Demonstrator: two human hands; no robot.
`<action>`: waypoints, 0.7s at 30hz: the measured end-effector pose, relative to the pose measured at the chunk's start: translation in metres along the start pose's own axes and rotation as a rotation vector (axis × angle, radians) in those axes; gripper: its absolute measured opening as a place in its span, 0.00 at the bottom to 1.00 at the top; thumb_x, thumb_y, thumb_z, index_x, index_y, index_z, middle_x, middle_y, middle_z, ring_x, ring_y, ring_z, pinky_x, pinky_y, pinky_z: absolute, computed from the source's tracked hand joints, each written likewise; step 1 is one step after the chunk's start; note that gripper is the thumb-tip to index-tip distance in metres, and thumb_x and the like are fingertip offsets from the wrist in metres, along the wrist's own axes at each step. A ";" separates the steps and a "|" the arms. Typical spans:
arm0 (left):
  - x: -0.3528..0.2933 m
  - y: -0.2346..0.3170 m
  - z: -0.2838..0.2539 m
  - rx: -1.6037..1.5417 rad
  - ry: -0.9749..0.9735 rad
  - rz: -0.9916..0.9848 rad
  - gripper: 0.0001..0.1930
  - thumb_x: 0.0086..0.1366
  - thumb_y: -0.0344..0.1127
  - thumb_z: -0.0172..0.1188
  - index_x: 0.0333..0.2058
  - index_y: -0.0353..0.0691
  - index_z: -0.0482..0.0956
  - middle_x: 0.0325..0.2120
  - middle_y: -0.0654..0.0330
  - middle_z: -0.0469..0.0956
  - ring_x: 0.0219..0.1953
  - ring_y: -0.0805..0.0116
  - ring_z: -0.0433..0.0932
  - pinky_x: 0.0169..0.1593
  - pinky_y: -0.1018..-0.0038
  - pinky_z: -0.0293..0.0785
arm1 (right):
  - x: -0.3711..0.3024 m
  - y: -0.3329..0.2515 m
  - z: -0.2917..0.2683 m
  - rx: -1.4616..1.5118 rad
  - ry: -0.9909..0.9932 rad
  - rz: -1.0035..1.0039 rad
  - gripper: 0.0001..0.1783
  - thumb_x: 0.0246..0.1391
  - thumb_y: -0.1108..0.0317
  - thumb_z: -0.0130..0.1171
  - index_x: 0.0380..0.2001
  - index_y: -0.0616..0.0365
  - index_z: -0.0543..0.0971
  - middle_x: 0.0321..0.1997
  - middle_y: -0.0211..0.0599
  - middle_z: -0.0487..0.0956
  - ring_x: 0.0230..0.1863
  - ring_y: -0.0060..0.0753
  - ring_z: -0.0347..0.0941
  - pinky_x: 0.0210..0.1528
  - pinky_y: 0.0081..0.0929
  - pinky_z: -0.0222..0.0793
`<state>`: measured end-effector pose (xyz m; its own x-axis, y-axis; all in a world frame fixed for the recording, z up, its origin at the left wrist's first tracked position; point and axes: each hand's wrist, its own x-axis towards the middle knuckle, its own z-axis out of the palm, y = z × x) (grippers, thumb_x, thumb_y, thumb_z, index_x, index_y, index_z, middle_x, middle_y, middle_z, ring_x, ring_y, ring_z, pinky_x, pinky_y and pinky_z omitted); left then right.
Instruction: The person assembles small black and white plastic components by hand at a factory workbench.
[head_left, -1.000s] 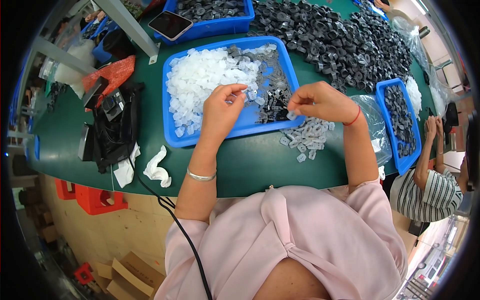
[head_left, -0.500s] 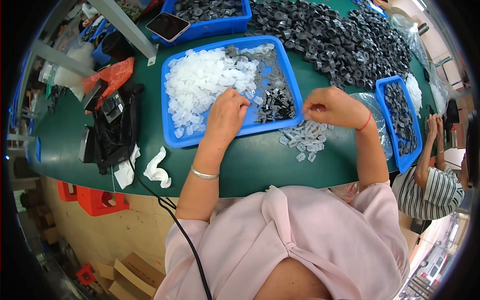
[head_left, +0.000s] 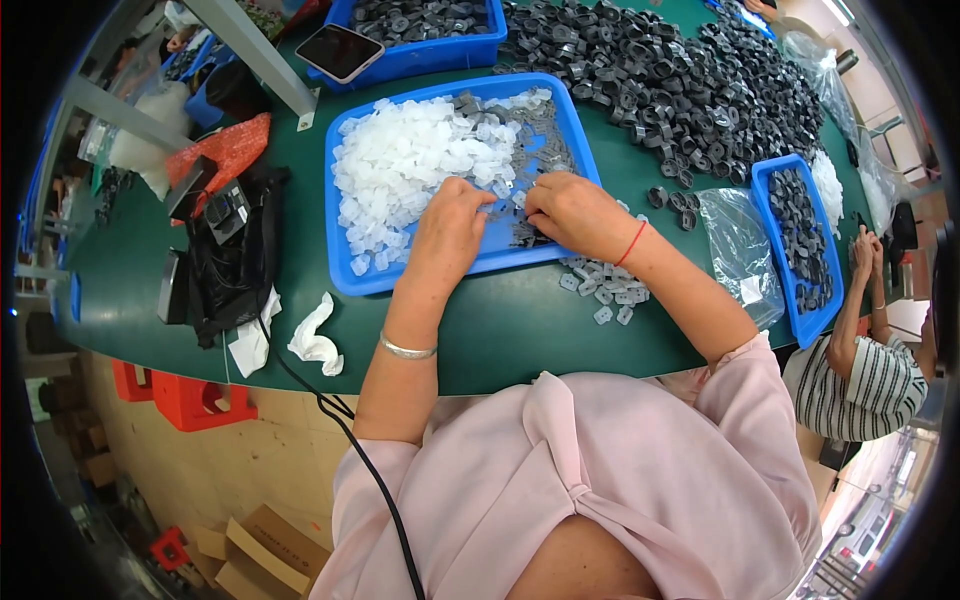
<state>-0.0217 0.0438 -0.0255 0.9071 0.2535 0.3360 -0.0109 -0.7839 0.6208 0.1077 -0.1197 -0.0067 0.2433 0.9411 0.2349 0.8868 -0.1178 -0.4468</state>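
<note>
Both hands are over a blue tray [head_left: 345, 272] on the green table. Its left side holds a heap of translucent white plastic pieces [head_left: 415, 150], its right side small dark grey and black plastic parts [head_left: 545, 150]. My left hand [head_left: 450, 228] is closed at the white heap's right edge, thumb and forefinger together; anything pinched there is too small to make out. Over the dark parts my right hand [head_left: 583, 215] curls with its fingertips together, and whatever is in them is hidden. Pale grey flat pieces [head_left: 605, 285] lie in a small pile beside the tray, below my right wrist.
A large pile of black ring-like parts [head_left: 650, 90] covers the far right. Another blue tray [head_left: 820, 318] and a clear plastic bag [head_left: 740, 250] lie at right. A phone [head_left: 340, 52] rests on the far tray. A black bag [head_left: 235, 270] and crumpled tissue [head_left: 317, 340] are at left.
My right hand has moved left, from above the pale grey pile to over the dark parts in the tray. My left hand has stayed nearly in place, closed.
</note>
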 end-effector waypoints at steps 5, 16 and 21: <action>0.002 0.003 0.001 0.039 0.027 -0.007 0.09 0.52 0.22 0.59 0.35 0.35 0.79 0.31 0.53 0.72 0.34 0.55 0.74 0.39 0.67 0.71 | -0.003 0.000 -0.012 0.138 0.010 0.018 0.04 0.45 0.74 0.59 0.27 0.61 0.77 0.28 0.40 0.74 0.32 0.41 0.72 0.36 0.33 0.69; 0.008 0.018 -0.003 -0.101 0.050 -0.087 0.07 0.52 0.26 0.63 0.31 0.35 0.76 0.29 0.55 0.75 0.32 0.60 0.77 0.35 0.70 0.73 | -0.006 -0.004 -0.033 0.902 0.085 0.481 0.03 0.50 0.74 0.59 0.28 0.63 0.78 0.30 0.28 0.78 0.28 0.15 0.69 0.32 0.16 0.67; 0.007 0.025 0.001 -0.708 -0.028 -0.429 0.09 0.57 0.29 0.63 0.36 0.33 0.77 0.30 0.56 0.80 0.31 0.72 0.80 0.33 0.78 0.76 | -0.004 -0.009 -0.031 0.995 0.099 0.555 0.07 0.50 0.71 0.61 0.32 0.63 0.79 0.29 0.28 0.78 0.28 0.13 0.69 0.31 0.13 0.66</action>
<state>-0.0148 0.0250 -0.0081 0.9027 0.4281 -0.0438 0.0850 -0.0774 0.9934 0.1111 -0.1321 0.0232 0.5735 0.8033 -0.1609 -0.0465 -0.1642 -0.9853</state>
